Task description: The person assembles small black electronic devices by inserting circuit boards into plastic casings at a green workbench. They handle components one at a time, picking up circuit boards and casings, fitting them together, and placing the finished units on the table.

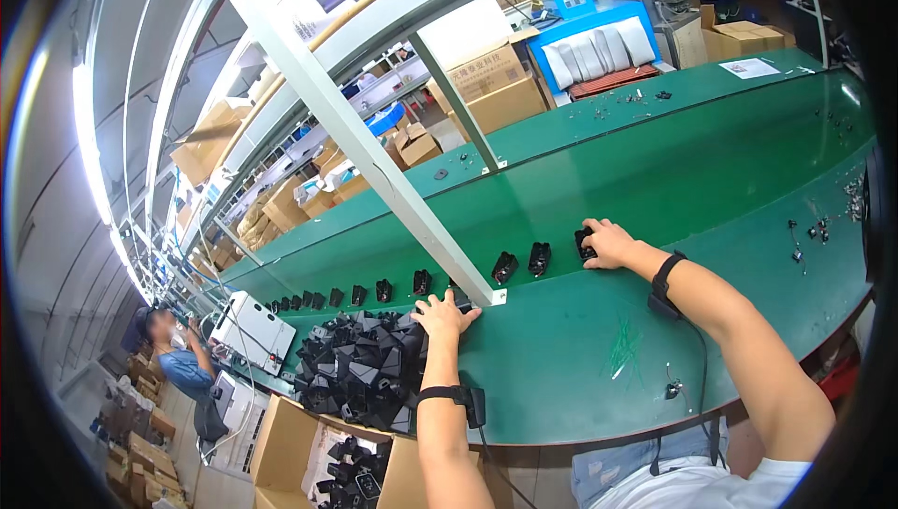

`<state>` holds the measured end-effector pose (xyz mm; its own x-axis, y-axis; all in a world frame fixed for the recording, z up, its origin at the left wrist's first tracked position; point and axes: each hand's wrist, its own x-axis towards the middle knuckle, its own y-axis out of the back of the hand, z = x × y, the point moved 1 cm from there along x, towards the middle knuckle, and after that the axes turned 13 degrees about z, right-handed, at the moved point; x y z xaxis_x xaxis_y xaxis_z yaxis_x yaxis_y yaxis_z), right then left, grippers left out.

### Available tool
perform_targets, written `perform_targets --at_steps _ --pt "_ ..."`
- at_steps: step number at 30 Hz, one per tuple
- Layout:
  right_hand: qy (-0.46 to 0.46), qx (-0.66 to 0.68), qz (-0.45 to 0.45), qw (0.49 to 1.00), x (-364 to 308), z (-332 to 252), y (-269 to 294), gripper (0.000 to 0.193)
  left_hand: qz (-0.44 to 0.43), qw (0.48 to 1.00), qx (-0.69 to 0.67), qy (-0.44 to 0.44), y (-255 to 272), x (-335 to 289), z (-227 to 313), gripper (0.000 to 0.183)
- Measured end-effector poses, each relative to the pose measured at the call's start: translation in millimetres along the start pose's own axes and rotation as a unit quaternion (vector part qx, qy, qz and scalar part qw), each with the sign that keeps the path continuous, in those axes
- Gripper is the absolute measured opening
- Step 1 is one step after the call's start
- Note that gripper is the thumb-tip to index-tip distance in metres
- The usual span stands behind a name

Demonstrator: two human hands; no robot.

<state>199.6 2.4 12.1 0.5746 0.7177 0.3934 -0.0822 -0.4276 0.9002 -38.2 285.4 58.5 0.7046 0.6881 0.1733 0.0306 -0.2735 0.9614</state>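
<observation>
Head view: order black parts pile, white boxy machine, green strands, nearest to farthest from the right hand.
1. Green strands, toward the wearer from the right hand.
2. Black parts pile, left of that hand.
3. White boxy machine, farther left.

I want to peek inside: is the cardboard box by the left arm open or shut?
Open: looking down into the cardboard box, you can see black parts lying inside.

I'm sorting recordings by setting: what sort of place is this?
Probably a factory assembly line: a long green bench holds a row of black parts and a heap of black pieces, with cardboard boxes standing behind it.
</observation>
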Motion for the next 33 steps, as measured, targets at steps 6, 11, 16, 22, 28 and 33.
perform_targets --at_steps 6,11,16,22,28,33 --pt "0.029 0.124 0.05 0.991 -41.5 1.3 27.0 0.04 0.035 0.986 -0.14 -0.086 -45.5 45.6 -30.5 0.095" --pt "0.021 0.208 0.077 0.975 -98.8 18.0 66.3 0.034 0.017 0.971 -0.212 -0.109 -38.6 40.1 -34.4 0.088" --pt "-0.022 0.249 0.11 0.962 -144.1 29.5 101.2 0.029 -0.08 0.955 -0.202 -0.204 -5.1 -4.4 -18.2 0.077" --pt "-0.054 0.269 0.114 0.955 -165.3 37.1 112.5 0.027 -0.068 0.929 -0.247 -0.267 6.3 -50.1 24.8 0.073" --pt "-0.025 0.274 0.041 0.961 -191.0 49.7 115.7 0.028 -0.032 0.891 -0.301 -0.339 27.4 -105.7 103.0 0.067" --pt "0.033 0.318 -0.021 0.947 -213.0 20.4 134.8 0.034 0.104 0.888 -0.228 -0.385 44.5 -138.3 132.9 0.065"
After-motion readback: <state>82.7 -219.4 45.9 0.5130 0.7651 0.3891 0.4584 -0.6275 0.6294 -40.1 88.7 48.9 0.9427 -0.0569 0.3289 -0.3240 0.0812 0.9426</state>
